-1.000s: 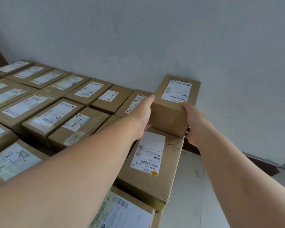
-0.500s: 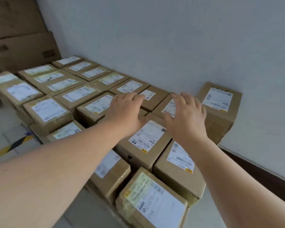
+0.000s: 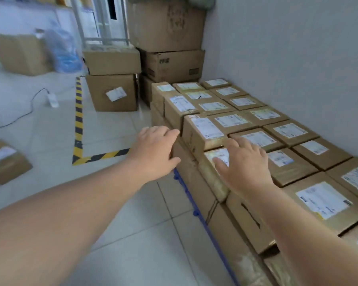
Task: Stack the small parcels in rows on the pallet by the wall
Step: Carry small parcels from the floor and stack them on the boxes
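Near parcels (image 3: 232,120), left hand (image 3: 155,149), right hand (image 3: 246,162) outspread

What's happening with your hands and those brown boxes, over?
Left hand open, empty. Right hand open, empty, above the front row. Brown cardboard parcels with white labels in rows on the blue pallet. Nothing blocking.

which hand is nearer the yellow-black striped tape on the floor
Left. The left hand is just right of the yellow-black striped floor tape; the right hand is farther right, over the brown cardboard parcels.
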### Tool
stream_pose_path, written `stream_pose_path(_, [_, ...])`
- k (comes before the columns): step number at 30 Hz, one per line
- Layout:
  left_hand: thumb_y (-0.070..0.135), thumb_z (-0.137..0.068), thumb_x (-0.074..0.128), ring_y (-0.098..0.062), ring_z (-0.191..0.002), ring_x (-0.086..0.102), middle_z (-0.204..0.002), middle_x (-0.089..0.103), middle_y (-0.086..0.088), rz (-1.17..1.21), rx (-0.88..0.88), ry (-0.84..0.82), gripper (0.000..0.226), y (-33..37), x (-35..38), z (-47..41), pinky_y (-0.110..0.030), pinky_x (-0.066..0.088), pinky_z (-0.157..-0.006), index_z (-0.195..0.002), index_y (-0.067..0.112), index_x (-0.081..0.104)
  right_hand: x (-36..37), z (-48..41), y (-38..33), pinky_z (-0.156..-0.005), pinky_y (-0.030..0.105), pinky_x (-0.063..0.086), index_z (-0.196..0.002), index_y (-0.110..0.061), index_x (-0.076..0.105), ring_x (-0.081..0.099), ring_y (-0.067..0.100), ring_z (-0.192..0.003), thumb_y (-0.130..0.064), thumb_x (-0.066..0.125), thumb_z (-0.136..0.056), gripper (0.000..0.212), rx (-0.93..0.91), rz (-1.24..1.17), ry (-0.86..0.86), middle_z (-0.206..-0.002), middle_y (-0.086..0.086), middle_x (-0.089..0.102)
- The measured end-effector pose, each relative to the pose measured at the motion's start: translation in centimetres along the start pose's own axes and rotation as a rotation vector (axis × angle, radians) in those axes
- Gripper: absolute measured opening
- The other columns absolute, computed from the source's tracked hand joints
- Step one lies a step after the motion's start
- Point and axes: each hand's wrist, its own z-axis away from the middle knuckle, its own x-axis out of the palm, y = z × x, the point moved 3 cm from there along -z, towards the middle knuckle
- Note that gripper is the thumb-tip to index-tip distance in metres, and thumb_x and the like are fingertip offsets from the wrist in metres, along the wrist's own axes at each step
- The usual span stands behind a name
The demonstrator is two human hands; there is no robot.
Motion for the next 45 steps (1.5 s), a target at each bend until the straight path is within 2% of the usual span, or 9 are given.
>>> stream_pose_path(6, [0.054,-0.090,0.058,-0.024,-0.123,0.047,-0.132,0.051,-0.001,-0.049,-0.167,0.022,0.068,-12.2,-2.7,7.9,-0.039,0.036,-0.105,-0.144,0.020,0.037,1.7,0.8,-14.8,-0.115,0.044,0.020,-0.142,-0.024,0.041,0.034,0.026,-0.138,-0.047,0.047,-0.097,0.051,-0.223,-0.005,-0.017,-0.148,0.003,0.038])
stream_pose_path(12, [0.054,-0.089,0.057,-0.024,-0.133,0.039,-0.143,0.045,-0.002,-0.067,-0.327,0.032,0.072,-23.4,-4.8,17.2,-0.036,0.026,-0.110,-0.148,0.021,0.032,4.3,3.0,-28.9,-0.112,0.043,0.026,-0.141,-0.022,0.041,0.037,0.028,-0.135,-0.048,0.050,-0.096,0.053,-0.416,0.000,-0.038,-0.149,0.002,0.038])
stream_pose_path(17, [0.055,-0.086,0.060,-0.024,-0.129,0.040,-0.137,0.048,-0.001,-0.083,-0.510,0.034,0.067,-33.0,-6.4,27.7,-0.036,0.024,-0.110,-0.140,0.022,0.040,7.1,6.5,-40.9,-0.111,0.042,0.029,-0.145,-0.022,0.038,0.038,0.027,-0.136,-0.049,0.049,-0.097,0.057,-0.600,-0.010,-0.084,-0.152,0.001,0.037])
stream_pose_path(22, [0.054,-0.087,0.061,-0.026,-0.135,0.037,-0.145,0.043,-0.004,-0.114,-0.720,-0.001,0.073,-41.0,-7.9,39.9,-0.039,0.025,-0.112,-0.147,0.023,0.033,10.3,11.8,-52.6,-0.111,0.043,0.030,-0.147,-0.022,0.036,0.039,0.030,-0.134,-0.049,0.050,-0.096,0.060,-0.793,-0.018,-0.163,-0.152,0.002,0.036])
stream_pose_path(30, [0.055,-0.082,0.066,-0.029,-0.131,0.041,-0.141,0.047,-0.007,-0.122,-1.092,-0.020,0.073,-47.0,-9.1,59.6,-0.041,0.032,-0.107,-0.140,0.019,0.042,15.5,23.2,-66.7,-0.109,0.042,0.029,-0.149,-0.022,0.034,0.038,0.030,-0.135,-0.047,0.053,-0.095,0.063,-1.114,-0.026,-0.324,-0.153,0.002,0.035])
stream_pose_path(33, [0.057,-0.083,0.064,-0.030,-0.134,0.039,-0.147,0.042,-0.007,-0.096,-1.220,-0.054,0.079,-47.0,-8.2,65.5,-0.041,0.032,-0.108,-0.146,0.020,0.036,17.6,27.2,-69.5,-0.109,0.042,0.031,-0.150,-0.021,0.033,0.038,0.029,-0.135,-0.046,0.054,-0.095,0.063,-1.197,-0.039,-0.407,-0.153,0.002,0.035])
stream_pose_path(36, [0.057,-0.084,0.063,-0.031,-0.131,0.041,-0.143,0.045,-0.008,-0.039,-1.322,-0.046,0.077,-46.6,-6.3,70.1,-0.043,0.034,-0.108,-0.144,0.017,0.037,20.1,30.8,-71.4,-0.105,0.040,0.036,-0.152,-0.020,0.028,0.040,0.030,-0.134,-0.045,0.054,-0.096,0.067,-1.198,-0.058,-0.534,-0.155,0.004,0.032])
stream_pose_path(42, [0.044,-0.089,0.061,-0.032,-0.131,0.039,-0.143,0.042,-0.011,0.072,-1.562,-0.101,0.060,-46.2,-0.5,75.5,-0.041,0.035,-0.104,-0.137,0.014,0.042,26.1,36.5,-72.8,-0.091,0.036,0.044,-0.150,-0.019,0.024,0.052,0.033,-0.119,-0.043,0.059,-0.092,0.072,-0.988,-0.118,-0.817,-0.148,0.008,0.029])
stream_pose_path(45, [0.047,-0.086,0.065,-0.033,-0.136,0.029,-0.145,0.034,-0.012,0.129,-1.760,-0.127,0.069,-46.8,2.3,78.5,-0.044,0.035,-0.102,-0.141,0.016,0.035,28.5,38.5,-73.2,-0.091,0.039,0.049,-0.151,-0.022,0.018,0.054,0.038,-0.118,-0.048,0.060,-0.086,0.081,-0.875,-0.115,-0.908,-0.156,0.009,0.011])
